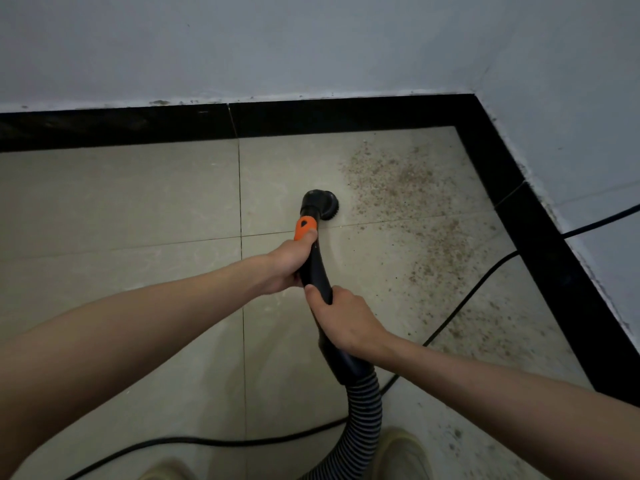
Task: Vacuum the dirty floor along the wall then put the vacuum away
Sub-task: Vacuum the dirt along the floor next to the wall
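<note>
On the beige tiled floor [138,188], the black round vacuum brush head [320,202] sat just left of the brown grit patch [405,181] by the black skirting [540,220]; the left hand [287,261] gripped the black curved wand [317,268] near its orange collar [305,227], the right hand [346,317] clamped lower, likely steadying it; the ribbed grey hose [363,410] trailed back.

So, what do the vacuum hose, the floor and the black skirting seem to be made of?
Vacuum hose: probably flexible ribbed plastic, matte, with grey and black rings. Floor: likely glazed ceramic or stone tile, beige, with a soft sheen and grout lines. Black skirting: seems polished tile or stone, since it is glossy, with a visible joint.
</note>
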Motion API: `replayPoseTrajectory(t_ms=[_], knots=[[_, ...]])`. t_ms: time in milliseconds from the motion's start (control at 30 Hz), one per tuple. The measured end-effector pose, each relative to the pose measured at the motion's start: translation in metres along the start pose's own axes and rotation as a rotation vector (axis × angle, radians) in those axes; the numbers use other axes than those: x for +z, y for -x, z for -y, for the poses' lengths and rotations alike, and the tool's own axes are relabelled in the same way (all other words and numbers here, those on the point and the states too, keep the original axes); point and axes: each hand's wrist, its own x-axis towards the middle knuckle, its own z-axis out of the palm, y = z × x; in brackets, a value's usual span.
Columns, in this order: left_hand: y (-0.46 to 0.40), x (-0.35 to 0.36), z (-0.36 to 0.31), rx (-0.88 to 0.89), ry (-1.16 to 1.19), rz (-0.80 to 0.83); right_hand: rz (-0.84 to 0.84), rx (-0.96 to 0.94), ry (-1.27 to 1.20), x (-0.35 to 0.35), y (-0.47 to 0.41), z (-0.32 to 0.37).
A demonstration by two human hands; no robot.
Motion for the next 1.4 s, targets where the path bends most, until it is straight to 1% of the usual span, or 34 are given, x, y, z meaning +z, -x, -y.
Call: replayPoseTrajectory(t_ms=[133,267,333,433,533,600,700,833,1167,1400], knots=[[-0.004,0.011,-0.003,0.024,-0.052,0.02,-0.027,0.014,-0.023,-0.003,-0.001,-0.006],[-0.008,0.01,-0.003,0.069,-0.06,-0.03,0.002,-0.018,-0.057,-0.007,-0.005,-0.005],[-0.009,0.002,0.0,0.07,-0.026,-0.086,0.042,-0.044,-0.07,-0.006,-0.007,-0.001],[-0.005,-0.016,0.008,0.064,0.046,-0.179,0.147,-0.073,-0.086,-0.002,-0.005,0.007],[0.003,-0.029,0.021,0.062,0.079,-0.257,0.231,-0.104,-0.032,0.002,0.0,0.013],[0.009,-0.032,0.032,0.061,0.102,-0.277,0.26,-0.116,-0.006,0.005,0.005,0.014],[0.014,-0.031,0.042,0.062,0.111,-0.262,0.256,-0.119,0.025,0.007,0.014,0.011],[0.018,-0.022,0.044,0.066,0.092,-0.221,0.23,-0.102,0.008,0.005,0.021,0.002],[0.029,0.021,0.051,0.054,0.002,-0.069,0.116,0.001,-0.001,0.001,0.049,-0.034],[0.043,0.048,0.07,0.079,-0.088,-0.096,0.112,0.036,-0.018,-0.003,0.073,-0.061]])
